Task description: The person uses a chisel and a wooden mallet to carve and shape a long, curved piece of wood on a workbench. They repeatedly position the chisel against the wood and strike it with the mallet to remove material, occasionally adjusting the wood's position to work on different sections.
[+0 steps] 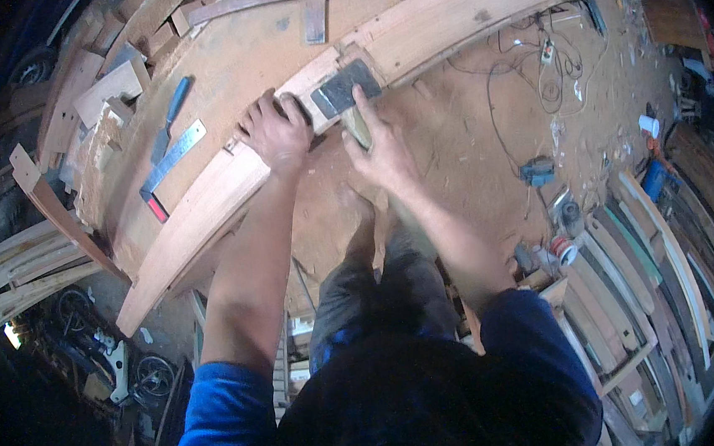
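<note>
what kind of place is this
Probably a woodworking shop: there's a long wooden beam, a metal square lying nearby, and many boards at the lower right.

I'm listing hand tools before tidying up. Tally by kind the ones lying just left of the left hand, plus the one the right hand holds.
Blue-handled tool with a flat blade: 1
L-shaped square with a metal blade: 1
Dark-headed tool, in the right hand: 1
Total: 3

Square [177, 156] left of beam [204, 203]
</note>
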A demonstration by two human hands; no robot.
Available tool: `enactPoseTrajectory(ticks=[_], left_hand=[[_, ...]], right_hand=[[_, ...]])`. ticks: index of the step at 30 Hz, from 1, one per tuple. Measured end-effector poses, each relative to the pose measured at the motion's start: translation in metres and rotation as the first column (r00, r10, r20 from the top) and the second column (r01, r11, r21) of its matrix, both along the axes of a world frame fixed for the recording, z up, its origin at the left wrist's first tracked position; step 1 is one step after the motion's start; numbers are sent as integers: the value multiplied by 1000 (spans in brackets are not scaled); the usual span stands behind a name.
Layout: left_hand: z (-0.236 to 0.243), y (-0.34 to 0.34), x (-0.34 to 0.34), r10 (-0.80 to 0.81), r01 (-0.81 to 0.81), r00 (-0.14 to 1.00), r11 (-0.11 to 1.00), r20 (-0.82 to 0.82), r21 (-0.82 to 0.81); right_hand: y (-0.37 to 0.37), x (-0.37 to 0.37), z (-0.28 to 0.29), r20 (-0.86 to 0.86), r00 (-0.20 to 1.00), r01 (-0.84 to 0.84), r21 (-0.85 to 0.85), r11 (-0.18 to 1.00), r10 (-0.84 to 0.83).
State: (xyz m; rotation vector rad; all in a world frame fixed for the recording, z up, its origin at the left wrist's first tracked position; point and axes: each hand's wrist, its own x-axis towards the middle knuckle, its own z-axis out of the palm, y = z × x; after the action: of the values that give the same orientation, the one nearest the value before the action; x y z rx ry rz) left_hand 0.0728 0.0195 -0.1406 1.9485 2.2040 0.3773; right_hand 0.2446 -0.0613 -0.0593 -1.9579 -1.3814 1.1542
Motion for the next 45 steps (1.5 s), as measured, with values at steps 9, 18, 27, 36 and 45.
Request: enactPoseTrajectory(ticks=[9, 18, 27, 36, 45], left_hand=[[-1, -5, -2, 0, 0, 1000, 1000, 0, -7], [-2, -8, -2, 1, -1, 1000, 1000, 10, 25], [4, 1, 3, 28, -27, 998, 1000, 52, -2], [3, 1, 4, 39, -38, 998, 999, 40, -34], [7, 4, 4, 15, -10, 997, 997, 69, -72]], right_hand=[[-8, 1, 0, 102, 988, -109, -66, 992, 115], [-17, 62, 0, -455, 785, 428, -92, 899, -420], [24, 90, -16, -295, 933, 139, -236, 962, -207], [33, 102, -32, -40, 997, 71, 118, 990, -67], [40, 127, -32, -233, 971, 46, -72, 996, -61]])
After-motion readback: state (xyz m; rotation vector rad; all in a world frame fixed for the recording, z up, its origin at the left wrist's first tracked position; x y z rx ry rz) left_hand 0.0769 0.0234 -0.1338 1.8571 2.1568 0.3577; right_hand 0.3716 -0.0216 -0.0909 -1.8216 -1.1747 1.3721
